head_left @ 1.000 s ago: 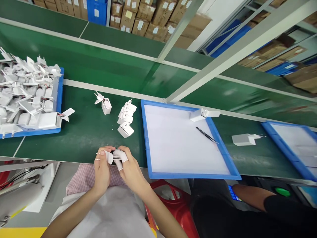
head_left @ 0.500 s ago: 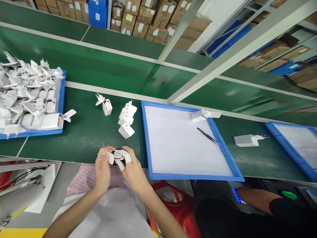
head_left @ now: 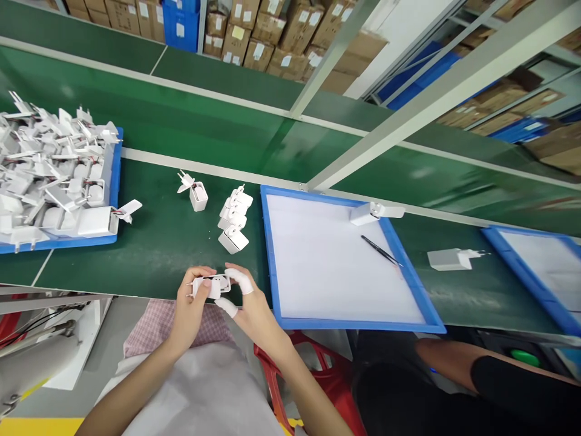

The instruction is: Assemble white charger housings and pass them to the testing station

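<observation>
A boxy white plastic plug adapter (head_left: 214,289) was held near the front edge of a smooth dark-green worktop (head_left: 163,254), pinched by the left hand (head_left: 187,315). Opposite its pins, the right hand (head_left: 257,312), tipped with white finger cots (head_left: 241,281), was curved half open; whether it gripped could not be told. Beyond, a row of similar adapters (head_left: 234,221) was set beside a blue-rimmed, white-lined tray (head_left: 336,272) bearing slim black tweezers (head_left: 381,251). Brown cardboard boxes (head_left: 236,42) were stacked past a glossy green panel (head_left: 204,124).

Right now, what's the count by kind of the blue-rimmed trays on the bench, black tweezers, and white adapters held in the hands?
Blue-rimmed trays: 3
Black tweezers: 1
Held white adapter: 1
Total: 5
</observation>
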Demonstrator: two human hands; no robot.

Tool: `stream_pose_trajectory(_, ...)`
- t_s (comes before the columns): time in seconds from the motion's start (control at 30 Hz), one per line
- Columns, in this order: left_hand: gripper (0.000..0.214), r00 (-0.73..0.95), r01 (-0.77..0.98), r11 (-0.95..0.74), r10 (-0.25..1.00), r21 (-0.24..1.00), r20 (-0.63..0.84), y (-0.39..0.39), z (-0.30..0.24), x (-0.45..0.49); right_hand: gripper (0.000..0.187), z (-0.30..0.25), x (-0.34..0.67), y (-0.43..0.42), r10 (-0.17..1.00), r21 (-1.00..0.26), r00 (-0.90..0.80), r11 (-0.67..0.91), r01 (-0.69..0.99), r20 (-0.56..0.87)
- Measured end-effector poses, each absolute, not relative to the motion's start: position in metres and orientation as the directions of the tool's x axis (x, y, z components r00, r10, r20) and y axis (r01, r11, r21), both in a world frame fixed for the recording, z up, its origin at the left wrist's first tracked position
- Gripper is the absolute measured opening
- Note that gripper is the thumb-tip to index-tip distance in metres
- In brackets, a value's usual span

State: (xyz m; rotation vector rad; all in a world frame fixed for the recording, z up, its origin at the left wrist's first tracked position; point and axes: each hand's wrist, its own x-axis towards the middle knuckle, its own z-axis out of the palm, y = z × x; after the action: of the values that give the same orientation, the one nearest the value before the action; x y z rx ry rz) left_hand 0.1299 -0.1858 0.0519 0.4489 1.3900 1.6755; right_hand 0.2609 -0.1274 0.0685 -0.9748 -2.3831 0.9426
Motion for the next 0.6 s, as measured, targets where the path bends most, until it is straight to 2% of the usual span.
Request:
stream_pose_trajectory(0.07, 0.023, -0.498, -0.319, 0.090, 0.831, 0.943, -0.248, -0.186, 0.056, 0.125, 0.042, 0.067, 0.265, -0.125, 0.778, -0.864, -0.622, 0.368, 0.345, 0.083)
stream_pose_trajectory(0.13, 0.024, -0.464, -0.214, 0.144, 0.855, 0.966, -0.230, -0.185, 0.058, 0.123, 0.039, 0.067, 0.263, -0.125, 0.839, -0.954, -0.545, 0.171, 0.247, 0.009)
stream_pose_trajectory(0.27, 0.022, -0.473, -0.078, 0.180, 0.859, 0.981, -0.195, -0.179, 0.059, 0.128, 0.035, 0.066, 0.248, -0.127, 0.861, -0.980, -0.470, -0.168, 0.105, -0.197)
stream_pose_trajectory(0.43, 0.024, -0.451, -0.127, 0.169, 0.868, 0.977, -0.208, -0.177, 0.055, 0.131, 0.034, 0.062, 0.240, -0.126, 0.853, -0.952, -0.451, -0.306, -0.024, -0.263)
stream_pose_trajectory(0.53, 0.033, -0.314, -0.200, 0.139, 0.929, 0.970, -0.198, -0.183, 0.052, 0.117, 0.039, 0.059, 0.243, -0.127, 0.834, -0.937, -0.483, -0.341, -0.070, -0.268)
stream_pose_trajectory(0.6, 0.051, -0.156, -0.208, 0.160, 0.968, 0.965, -0.194, -0.188, 0.052, 0.101, 0.037, 0.057, 0.244, -0.128, 0.832, -0.937, -0.492, -0.339, -0.085, -0.257)
